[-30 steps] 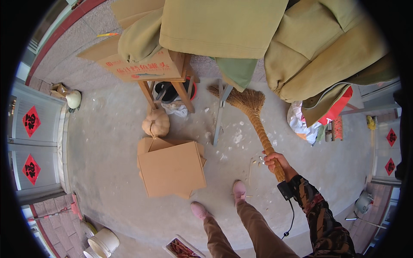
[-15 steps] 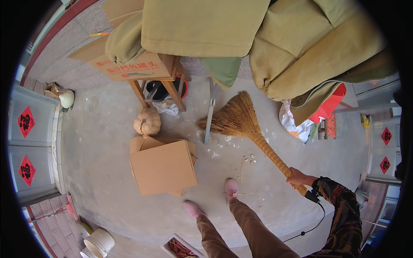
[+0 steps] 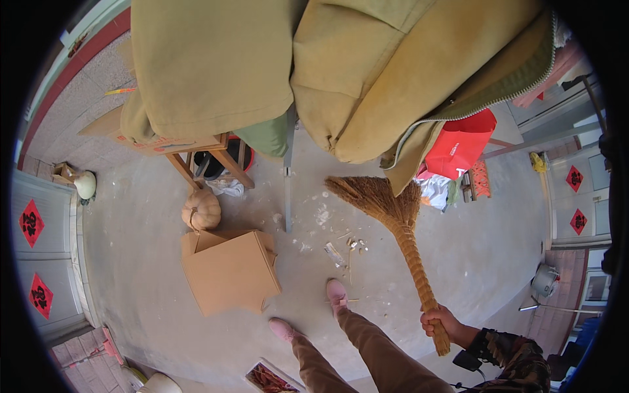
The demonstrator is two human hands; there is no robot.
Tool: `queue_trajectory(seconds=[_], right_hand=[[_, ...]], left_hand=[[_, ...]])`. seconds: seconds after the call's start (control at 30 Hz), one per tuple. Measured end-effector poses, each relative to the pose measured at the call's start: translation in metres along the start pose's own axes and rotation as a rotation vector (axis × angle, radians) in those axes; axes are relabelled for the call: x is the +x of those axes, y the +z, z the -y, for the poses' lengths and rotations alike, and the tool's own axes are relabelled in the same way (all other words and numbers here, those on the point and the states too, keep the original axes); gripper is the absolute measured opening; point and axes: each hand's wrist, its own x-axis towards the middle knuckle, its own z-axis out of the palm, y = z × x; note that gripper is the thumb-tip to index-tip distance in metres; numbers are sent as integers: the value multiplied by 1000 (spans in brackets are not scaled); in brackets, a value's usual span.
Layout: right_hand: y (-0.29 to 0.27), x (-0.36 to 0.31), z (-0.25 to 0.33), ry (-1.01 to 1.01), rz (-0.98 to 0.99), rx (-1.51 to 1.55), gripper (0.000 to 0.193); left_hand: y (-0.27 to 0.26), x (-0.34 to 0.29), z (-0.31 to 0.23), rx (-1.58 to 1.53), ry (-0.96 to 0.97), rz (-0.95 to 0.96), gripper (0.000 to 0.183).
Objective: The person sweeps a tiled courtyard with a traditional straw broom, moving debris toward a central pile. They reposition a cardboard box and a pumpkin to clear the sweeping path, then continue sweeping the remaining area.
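Observation:
My right hand (image 3: 443,323) is wrapped round the lower end of a straw broom's (image 3: 411,255) bound handle. The broom slants up and away to the left. Its fanned bristles reach toward a hanging khaki coat (image 3: 393,85), whose zipped edge overlaps part of them. Left of the bristles, small scraps (image 3: 354,245) and a crumpled light wrapper (image 3: 335,254) lie on the concrete floor (image 3: 144,262). My left hand is out of sight.
A flattened cardboard box (image 3: 229,272) lies left of my pink shoes, with a pumpkin (image 3: 202,209) behind it. A metal pole (image 3: 287,196) stands ahead. A red bag (image 3: 462,144) is at the right. Near my feet is a white-rimmed box (image 3: 265,376) of reddish things.
The bristles have swung right, toward the coat and red bag, and the handle is steeper. My right hand is lower and slightly left. A light wrapper now shows among the scraps.

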Motion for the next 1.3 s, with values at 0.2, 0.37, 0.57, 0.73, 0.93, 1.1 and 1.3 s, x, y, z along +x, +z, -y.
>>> queue_trajectory(seconds=[0.2,0.37,0.57,0.73,0.93,1.1,1.3], right_hand=[[42,76,48,-160,151,278,22],[66,124,101,-236,379,641,22],[76,185,206,-434,467,902,19],[75,250,285,-736,163,939,16],[89,310,300,-486,307,993,27],[140,306,212,-236,285,236,17],[137,235,110,-30,-41,-287,15]], left_hand=[[-19,5,-1,27,46,-81,81],[-36,3,9,25,64,-137,79],[-36,3,11,11,25,-123,81],[-17,-4,14,15,-13,-163,83],[14,-28,26,-47,-108,-112,86],[37,-45,20,-84,-206,-14,91],[38,-59,10,-107,-175,17,88]])
